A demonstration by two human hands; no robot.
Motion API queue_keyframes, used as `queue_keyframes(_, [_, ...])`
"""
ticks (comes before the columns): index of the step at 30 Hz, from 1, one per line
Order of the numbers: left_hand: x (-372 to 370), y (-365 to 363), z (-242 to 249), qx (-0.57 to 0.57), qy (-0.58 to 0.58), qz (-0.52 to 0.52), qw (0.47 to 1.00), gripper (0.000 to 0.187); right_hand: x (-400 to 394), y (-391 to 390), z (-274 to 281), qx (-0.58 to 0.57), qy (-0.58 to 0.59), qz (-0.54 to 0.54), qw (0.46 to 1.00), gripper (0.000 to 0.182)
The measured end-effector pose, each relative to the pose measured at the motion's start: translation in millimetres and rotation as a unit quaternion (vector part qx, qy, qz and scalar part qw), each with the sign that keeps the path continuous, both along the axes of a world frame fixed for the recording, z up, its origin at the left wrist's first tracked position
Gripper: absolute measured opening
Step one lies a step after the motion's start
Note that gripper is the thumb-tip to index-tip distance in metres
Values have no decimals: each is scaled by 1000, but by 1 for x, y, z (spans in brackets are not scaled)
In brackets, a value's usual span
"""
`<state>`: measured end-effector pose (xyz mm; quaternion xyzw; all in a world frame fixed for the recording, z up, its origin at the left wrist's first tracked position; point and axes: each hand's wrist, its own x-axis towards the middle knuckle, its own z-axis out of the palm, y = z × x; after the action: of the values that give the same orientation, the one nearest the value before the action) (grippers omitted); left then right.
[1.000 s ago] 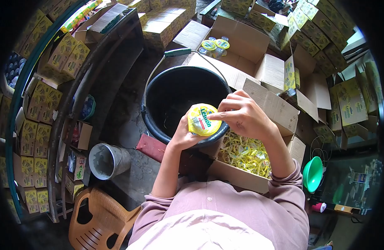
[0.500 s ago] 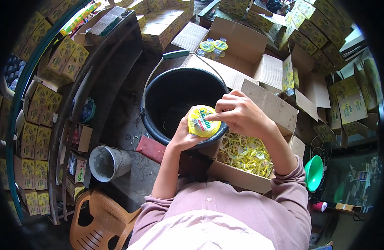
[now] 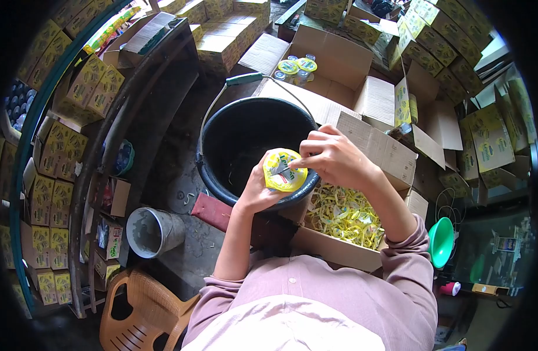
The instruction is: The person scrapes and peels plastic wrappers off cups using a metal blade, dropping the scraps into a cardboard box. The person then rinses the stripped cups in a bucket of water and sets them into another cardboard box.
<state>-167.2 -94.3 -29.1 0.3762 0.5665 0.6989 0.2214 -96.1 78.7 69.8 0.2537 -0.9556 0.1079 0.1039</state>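
My left hand is wrapped round a sealed drink cup with a yellow lemon-printed lid, holding it lid up over the near rim of a black bucket. My right hand is closed in a pinch, its fingertips right at the lid's right edge. A dark grey, pointed shape runs across the lid from these fingertips; I cannot tell whether it is a blade or a slit in the film. Below my right forearm, a carton holds a heap of yellow plastic strips.
Several lidded cups stand in an open carton beyond the bucket. A grey pail and a brown plastic chair are at left. Shelves of yellow boxes line the left side. A green bowl is at right.
My right fingertips have shifted slightly on the lid, and the dark pointed shape now shows across the print. The cup stays in my left hand over the bucket rim.
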Motion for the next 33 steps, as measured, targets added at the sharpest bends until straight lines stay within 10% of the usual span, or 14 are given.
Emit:
queue_keyframes(16, [-22,6,11,-132,112,57,983,44,63,44,-23,-178,130,-219,950,32])
queue_keyframes(23, [-52,12,0,-486,352,32,799,47,106,20,-76,-366,96,-325,867,26])
queue_keyframes(33, [-53,21,-21,-652,426,29,627,51,124,0,-96,-422,67,-376,822,30])
